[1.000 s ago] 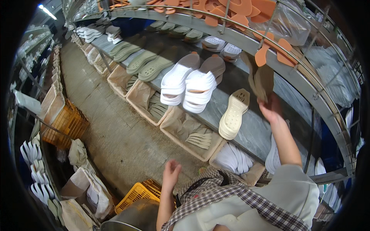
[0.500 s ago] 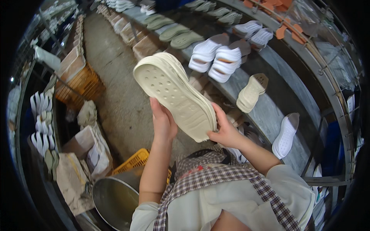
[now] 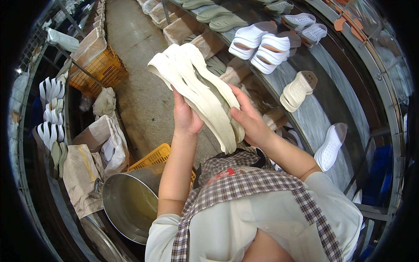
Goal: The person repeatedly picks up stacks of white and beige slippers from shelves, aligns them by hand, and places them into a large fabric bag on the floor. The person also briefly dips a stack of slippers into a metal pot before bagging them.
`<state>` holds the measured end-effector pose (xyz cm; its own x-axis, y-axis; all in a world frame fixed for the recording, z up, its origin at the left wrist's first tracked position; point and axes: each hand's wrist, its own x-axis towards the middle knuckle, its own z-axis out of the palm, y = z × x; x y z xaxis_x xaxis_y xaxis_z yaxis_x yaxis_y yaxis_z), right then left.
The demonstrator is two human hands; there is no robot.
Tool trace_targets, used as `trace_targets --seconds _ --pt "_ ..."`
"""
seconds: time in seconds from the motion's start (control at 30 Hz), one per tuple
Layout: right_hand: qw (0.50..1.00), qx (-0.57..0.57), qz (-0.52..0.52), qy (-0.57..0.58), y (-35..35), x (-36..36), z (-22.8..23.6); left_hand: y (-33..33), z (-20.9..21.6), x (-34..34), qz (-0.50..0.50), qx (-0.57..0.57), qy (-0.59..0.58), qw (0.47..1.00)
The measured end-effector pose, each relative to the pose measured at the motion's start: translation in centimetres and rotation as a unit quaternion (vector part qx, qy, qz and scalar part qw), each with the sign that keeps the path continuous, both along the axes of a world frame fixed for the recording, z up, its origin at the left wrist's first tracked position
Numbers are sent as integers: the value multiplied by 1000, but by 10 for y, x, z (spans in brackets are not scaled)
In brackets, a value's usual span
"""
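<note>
A pair of cream shoe soles (image 3: pixel 198 94), pressed together, is held up in front of me with the side walls turned toward view. My left hand (image 3: pixel 188 117) grips them from the left, its thumb up along the edge. On the other side, near the lower end, my right hand (image 3: pixel 252 120) clasps them with the thumb on top. Nearest to the right hand on the belt lie cream soles (image 3: pixel 297 92) and a white sole (image 3: pixel 331 146). The inner faces of the held soles are mostly hidden.
A grey belt (image 3: pixel 321 65) runs along my right with white stacked soles (image 3: pixel 271 51) and olive soles (image 3: pixel 227 22). At lower left stands a metal pot (image 3: pixel 150 174) of yellowish liquid, beside a yellow crate (image 3: pixel 152 156). An orange crate (image 3: pixel 98 72) and lined bins edge the aisle.
The soles have been turned from showing a dimpled face to showing their side walls, and a gap between them is visible. My right hand has moved up slightly. The view has shifted.
</note>
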<state>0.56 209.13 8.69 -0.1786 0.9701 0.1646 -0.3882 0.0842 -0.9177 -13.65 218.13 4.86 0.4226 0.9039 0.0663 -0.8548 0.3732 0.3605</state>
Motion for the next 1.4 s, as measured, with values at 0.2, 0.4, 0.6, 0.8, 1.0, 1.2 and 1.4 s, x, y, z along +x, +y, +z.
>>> trace_targets --seconds 0.2,0.4,0.6,0.8,1.0,1.2,1.4 --pt "996 -67 -19 54 4 2 6 -2 -4 4 4 -15 23 1000" --pt "992 -92 -39 72 8 -1 7 4 -13 4 -31 -23 -29 999" --pt "996 -70 -37 45 10 -3 2 7 -20 5 -39 -11 -43 998" --pt "998 -38 -43 -3 11 -5 -4 6 -20 7 -14 -19 -14 1000" --pt "997 -56 -36 44 8 -5 -8 7 -20 3 -38 32 31 998" --pt "997 -64 -48 14 17 3 -5 1 -18 3 5 55 94 994" --pt "985 19 -34 -168 20 9 9 -5 -20 5 41 143 157 976"
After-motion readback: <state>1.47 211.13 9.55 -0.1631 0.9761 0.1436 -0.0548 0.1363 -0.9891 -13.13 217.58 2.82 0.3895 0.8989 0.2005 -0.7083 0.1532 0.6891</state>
